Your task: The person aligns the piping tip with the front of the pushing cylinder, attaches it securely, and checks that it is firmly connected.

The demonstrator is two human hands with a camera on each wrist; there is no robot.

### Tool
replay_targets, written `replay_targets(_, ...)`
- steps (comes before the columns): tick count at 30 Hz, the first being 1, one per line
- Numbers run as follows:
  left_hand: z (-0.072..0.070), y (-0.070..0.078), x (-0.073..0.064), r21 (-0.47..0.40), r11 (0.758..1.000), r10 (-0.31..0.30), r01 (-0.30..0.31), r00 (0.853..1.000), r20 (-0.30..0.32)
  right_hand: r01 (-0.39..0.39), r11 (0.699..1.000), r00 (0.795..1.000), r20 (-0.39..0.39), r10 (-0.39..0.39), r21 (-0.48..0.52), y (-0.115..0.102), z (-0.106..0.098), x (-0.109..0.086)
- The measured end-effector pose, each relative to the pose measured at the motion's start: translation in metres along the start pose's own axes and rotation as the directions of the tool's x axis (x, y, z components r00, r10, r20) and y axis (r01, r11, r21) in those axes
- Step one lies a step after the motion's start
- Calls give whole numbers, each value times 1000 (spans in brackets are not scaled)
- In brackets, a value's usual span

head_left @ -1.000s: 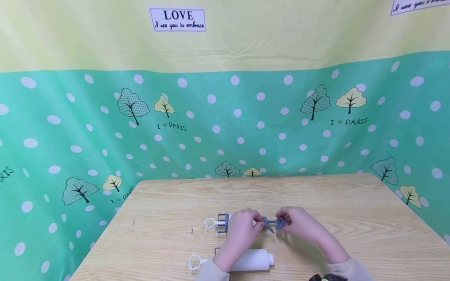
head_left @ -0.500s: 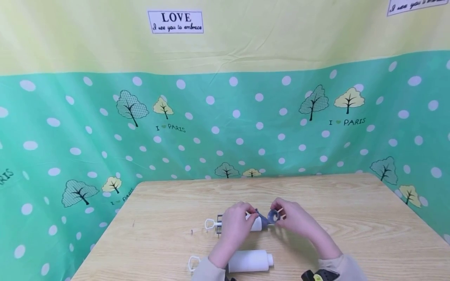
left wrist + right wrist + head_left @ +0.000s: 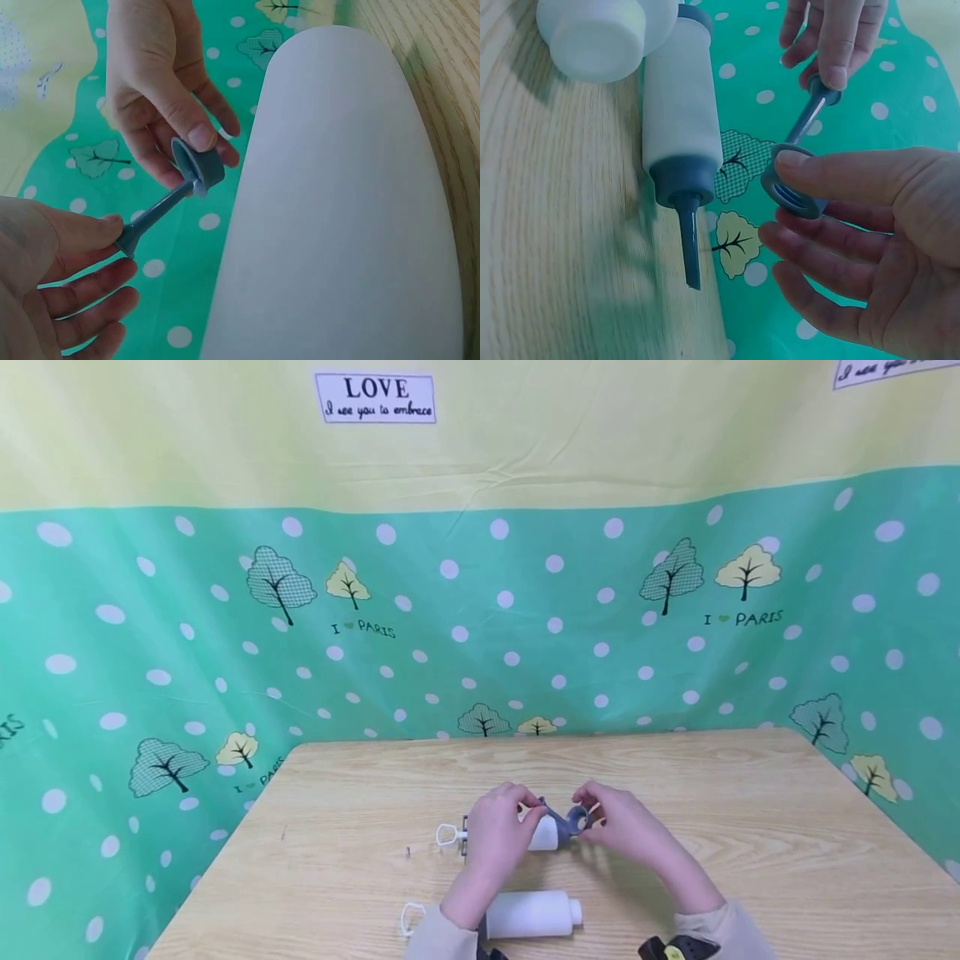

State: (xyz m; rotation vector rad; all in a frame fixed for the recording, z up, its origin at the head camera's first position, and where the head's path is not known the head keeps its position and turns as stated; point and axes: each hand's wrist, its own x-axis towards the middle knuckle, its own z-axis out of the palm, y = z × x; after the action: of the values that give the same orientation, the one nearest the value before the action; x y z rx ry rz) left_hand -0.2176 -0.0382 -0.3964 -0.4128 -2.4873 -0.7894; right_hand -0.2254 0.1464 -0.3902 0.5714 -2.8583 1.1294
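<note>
My left hand (image 3: 498, 827) pinches the flared end of a slim grey nozzle (image 3: 154, 215) between thumb and fingers. The right hand (image 3: 622, 824) holds a grey threaded ring cap (image 3: 795, 184) by its rim. The nozzle's thin end meets the cap's opening; I cannot tell whether the two are joined. Behind the left hand lies a white tube (image 3: 545, 834) with a white loop handle. A grey nozzle (image 3: 688, 232) is fitted on its end. Closer to me lies a second white tube (image 3: 531, 914) with a bare white neck, partly covered by the left forearm.
The wooden table (image 3: 360, 793) runs back to a green and yellow printed curtain (image 3: 420, 693). A tiny dark bit (image 3: 408, 852) lies left of the far tube. A black band (image 3: 678, 948) sits on the right wrist.
Both hands have shifted slightly left and farther from me. The nozzle has swung from pointing down-right to up-left, and the ring cap has turned so that its opening shows.
</note>
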Motion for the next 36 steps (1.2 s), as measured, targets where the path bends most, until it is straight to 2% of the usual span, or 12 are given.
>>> replay_targets(8, -1, 3, -2, -13, 1000, -10, 10, 1000, 2, -13, 999, 1000, -13, 12, -46, 1, 3, 2)
replay_targets(18, 0, 6, -3, -19, 999, 31, -31, 999, -11, 10, 997, 1000, -27, -12, -72, -1, 3, 3)
replay_targets(25, 1, 9, -4, -5, 999, 47, -48, 999, -22, 45, 995, 998, -30, -48, -84, -1, 5, 2)
replay_targets(36, 6, 13, -7, 34, 997, 67, -67, 998, 1, 64, 994, 997, -46, -68, -84, -4, 7, 0)
